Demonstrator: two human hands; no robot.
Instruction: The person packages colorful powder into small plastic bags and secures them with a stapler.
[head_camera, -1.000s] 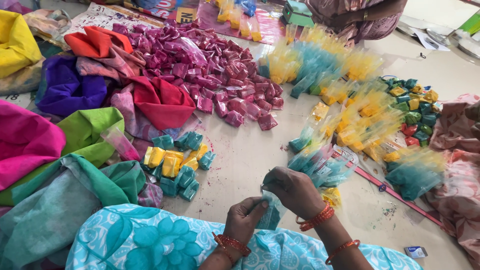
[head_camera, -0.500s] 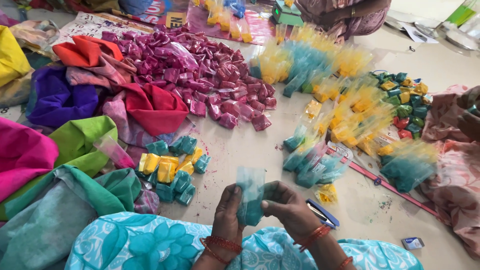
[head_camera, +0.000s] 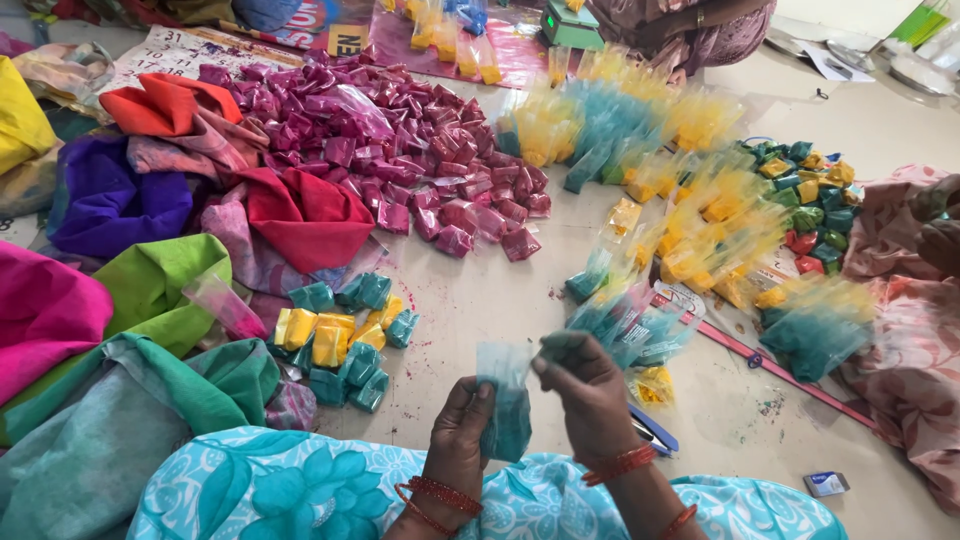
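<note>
Packet: a small clear packet (head_camera: 505, 405) part-filled with teal powder, held upright in front of us at the near edge of the floor, above our patterned teal lap (head_camera: 300, 495).
Left hand: our left hand (head_camera: 455, 435) is clamped on the packet's lower half, thumb pressed to its front.
Right hand: our right hand (head_camera: 590, 395) pinches the packet's top corner, fingers closed on the film.
Change: a second ago the packet sat low between our hands; now we have raised it and stretched its mouth taut, so the top looks ready for closing.
Near things: a blue stapler (head_camera: 655, 432) lies just right of our hands; a cluster of teal and yellow folded packets (head_camera: 340, 340) sits to the left.
Further out: a magenta packet heap (head_camera: 400, 150) lies toward the far edge, yellow and teal open bags (head_camera: 640, 130) to the right, cloth bundles (head_camera: 150, 230) along the left.
Obstruction: nothing lies between our hands and the stapler.
</note>
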